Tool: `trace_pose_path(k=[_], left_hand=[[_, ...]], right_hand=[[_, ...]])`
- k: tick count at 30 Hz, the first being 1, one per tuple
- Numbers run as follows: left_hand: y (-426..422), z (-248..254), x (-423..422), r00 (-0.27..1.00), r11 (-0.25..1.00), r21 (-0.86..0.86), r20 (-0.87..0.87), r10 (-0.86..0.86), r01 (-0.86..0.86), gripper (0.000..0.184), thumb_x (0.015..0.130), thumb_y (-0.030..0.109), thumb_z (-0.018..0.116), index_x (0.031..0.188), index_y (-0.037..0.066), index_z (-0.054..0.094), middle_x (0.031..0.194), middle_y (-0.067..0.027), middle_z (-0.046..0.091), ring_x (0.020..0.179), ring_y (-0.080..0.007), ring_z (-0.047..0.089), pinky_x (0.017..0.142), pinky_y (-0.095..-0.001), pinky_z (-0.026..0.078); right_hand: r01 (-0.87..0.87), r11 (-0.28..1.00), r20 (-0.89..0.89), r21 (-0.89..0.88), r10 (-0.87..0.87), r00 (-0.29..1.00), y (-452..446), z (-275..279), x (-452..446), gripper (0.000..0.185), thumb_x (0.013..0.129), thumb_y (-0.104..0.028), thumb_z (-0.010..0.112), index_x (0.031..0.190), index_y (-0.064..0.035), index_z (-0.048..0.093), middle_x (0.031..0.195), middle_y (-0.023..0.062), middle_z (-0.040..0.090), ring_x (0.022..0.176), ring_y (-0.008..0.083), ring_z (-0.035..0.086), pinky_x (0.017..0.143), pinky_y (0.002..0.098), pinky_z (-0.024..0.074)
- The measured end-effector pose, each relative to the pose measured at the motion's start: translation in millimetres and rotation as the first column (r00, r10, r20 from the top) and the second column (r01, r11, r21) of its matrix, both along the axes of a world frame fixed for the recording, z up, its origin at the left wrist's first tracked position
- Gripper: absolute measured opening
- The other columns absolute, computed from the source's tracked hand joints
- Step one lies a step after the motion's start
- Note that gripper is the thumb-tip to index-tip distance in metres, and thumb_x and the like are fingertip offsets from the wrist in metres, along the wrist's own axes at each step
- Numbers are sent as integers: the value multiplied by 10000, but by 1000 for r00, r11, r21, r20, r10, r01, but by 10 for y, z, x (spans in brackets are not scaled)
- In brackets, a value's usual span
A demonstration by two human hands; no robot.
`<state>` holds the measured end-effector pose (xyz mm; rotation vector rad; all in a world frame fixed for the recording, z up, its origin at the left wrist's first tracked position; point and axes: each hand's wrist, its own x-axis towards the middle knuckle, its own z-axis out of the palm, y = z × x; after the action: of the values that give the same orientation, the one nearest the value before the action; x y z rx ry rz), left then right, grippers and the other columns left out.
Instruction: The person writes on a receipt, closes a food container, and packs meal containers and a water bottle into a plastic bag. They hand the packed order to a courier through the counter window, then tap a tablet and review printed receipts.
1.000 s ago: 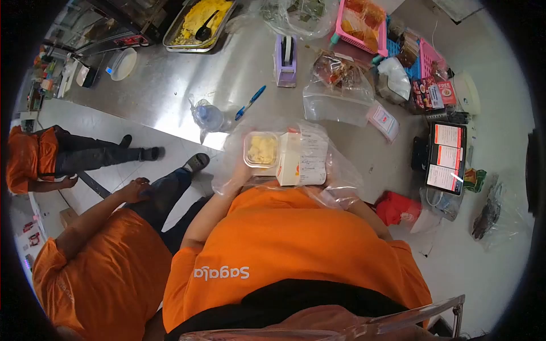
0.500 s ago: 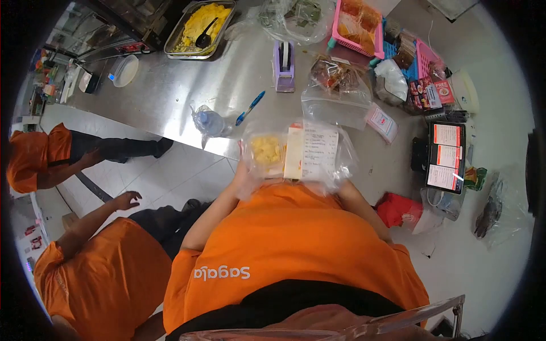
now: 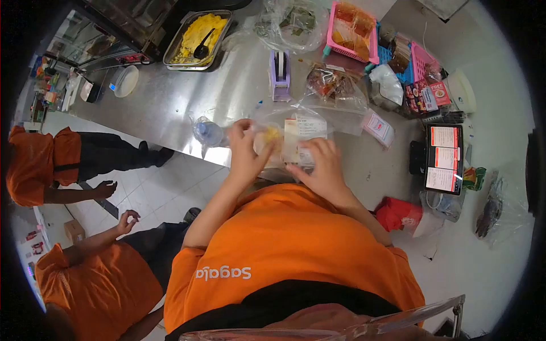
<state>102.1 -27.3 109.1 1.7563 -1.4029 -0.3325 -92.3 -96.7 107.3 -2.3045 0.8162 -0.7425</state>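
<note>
A clear plastic bag (image 3: 277,149) lies in front of my body at the counter edge, blurred in part. Inside or under its film are yellow food (image 3: 272,134) and a printed receipt (image 3: 312,128) beside a cream strip (image 3: 291,139). My left hand (image 3: 248,149) is closed on the bag's left side, its fingers bent and thumb toward the food. At the lower right, my right hand (image 3: 324,166) grips the bag with curled fingers over the receipt's lower part. A water bottle (image 3: 209,133) in plastic stands just left of my left hand.
On the steel counter (image 3: 153,122) are a purple tape dispenser (image 3: 280,85), a tray of yellow food (image 3: 199,37), a bag of reddish-brown food (image 3: 333,85) and a pink basket (image 3: 372,52). A tablet (image 3: 443,158) stands right. Two people in orange shirts (image 3: 105,284) are at left.
My hands have come up from beneath the bag's sides to its top, closer together. The bag sits lower-looking and flatter, and the pen is now mostly hidden. The people at left have shifted.
</note>
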Motion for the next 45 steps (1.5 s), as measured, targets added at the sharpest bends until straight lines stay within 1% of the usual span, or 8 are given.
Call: trace_pose_path(k=[2,4,7,16,26,37,42,45], left_hand=[[-45,95,108,891,985,12,-429,-151,172,284,829,119,596,1039,-52,512,973,-149,571,957,-260,536,880,-375,413],[125,458,103,737,974,-162,-636,-227,160,195,853,61,547,1013,-50,533,918,-125,610,901,-234,585,853,-349,442],[263,602,128,602,951,-254,-737,-307,174,157,875,41,506,1009,-28,549,1023,-147,609,918,-215,613,843,-330,458],[391,1158,127,601,915,-308,-691,-403,259,306,849,58,527,1138,-43,520,1165,-185,545,944,-217,596,839,-324,456],[438,1268,137,712,917,-308,-581,-393,254,441,781,115,561,1200,-13,506,1198,-164,535,1051,-279,560,884,-352,436],[32,1131,81,918,941,-50,243,-313,335,464,670,89,631,1125,39,555,1016,-160,497,982,-340,482,872,-397,392],[-61,291,393,904,920,-79,-173,-392,384,1127,479,451,837,1339,-3,267,1369,-202,300,1290,-332,285,1052,-414,255],[-106,-66,3,775,767,137,-213,-595,627,1079,510,466,805,1333,-4,289,1394,-180,283,1299,-341,276,1054,-416,247]], right_hand=[[-138,917,206,373,63,976,-32,53,17,196,828,-226,555,849,-32,577,933,130,594,841,229,553,739,335,432],[-443,492,581,749,-167,796,-51,397,-134,170,825,-214,560,823,-44,563,972,156,607,792,223,572,705,318,453],[-584,309,657,750,-449,605,-208,788,-399,92,855,-145,514,840,-57,535,1049,202,594,729,201,589,650,298,471],[-353,509,539,785,-281,794,-373,1330,-293,75,904,-131,453,947,-71,440,885,186,628,664,185,590,576,264,454],[-296,702,689,648,-373,621,-610,1192,-274,157,923,-158,478,1041,-61,439,930,173,624,699,209,623,597,290,480],[-475,628,573,617,55,818,-178,940,438,494,849,-3,542,1239,-81,249,858,114,584,821,171,582,763,315,466],[-519,572,688,635,-114,717,-242,861,420,525,819,20,548,1240,-77,250,891,100,571,868,163,558,791,296,445],[-599,540,756,591,-112,645,39,754,681,539,809,-12,569,1246,-58,259,980,113,556,969,179,524,850,318,421]])
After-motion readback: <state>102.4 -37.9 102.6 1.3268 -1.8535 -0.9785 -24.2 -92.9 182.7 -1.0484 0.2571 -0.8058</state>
